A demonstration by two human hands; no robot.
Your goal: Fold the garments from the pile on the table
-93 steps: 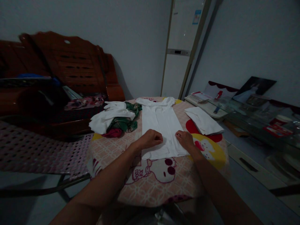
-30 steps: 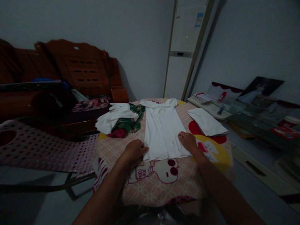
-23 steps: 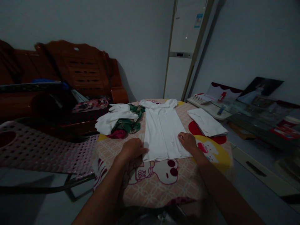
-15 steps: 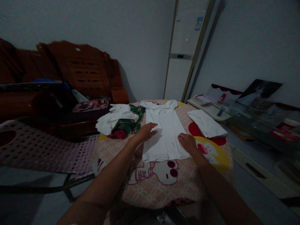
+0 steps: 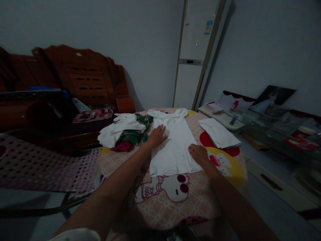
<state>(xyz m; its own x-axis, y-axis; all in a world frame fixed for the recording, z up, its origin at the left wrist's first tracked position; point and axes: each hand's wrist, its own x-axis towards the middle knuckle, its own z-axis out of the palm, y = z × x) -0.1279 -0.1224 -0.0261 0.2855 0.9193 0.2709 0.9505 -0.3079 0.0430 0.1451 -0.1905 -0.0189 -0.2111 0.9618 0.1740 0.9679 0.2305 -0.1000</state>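
Note:
A white shirt (image 5: 173, 147) lies spread on the round table, its collar end pointing away from me and its hem towards me. My left hand (image 5: 157, 135) rests flat on the left part of the shirt, fingers stretched out and a little apart. At the shirt's right edge, my right hand (image 5: 199, 154) has its fingers curled closed on the fabric; the fingertips are partly hidden. Left of the shirt is a loose heap with a white garment (image 5: 117, 129), a green cloth (image 5: 134, 135) and a dark red cloth (image 5: 122, 146). A folded white garment (image 5: 219, 132) lies to the right.
A patterned tablecloth (image 5: 160, 212) with cartoon figures covers the table. A woven chair (image 5: 50, 167) stands at the left, before a carved wooden sofa (image 5: 85, 78). On the right is a glass-topped cabinet (image 5: 265, 129) holding papers and small items. A tall white appliance (image 5: 188, 83) stands behind.
My left hand has come down onto the shirt, its fingers now stretched forward. The right hand stays at the shirt's right edge. The view has shifted slightly.

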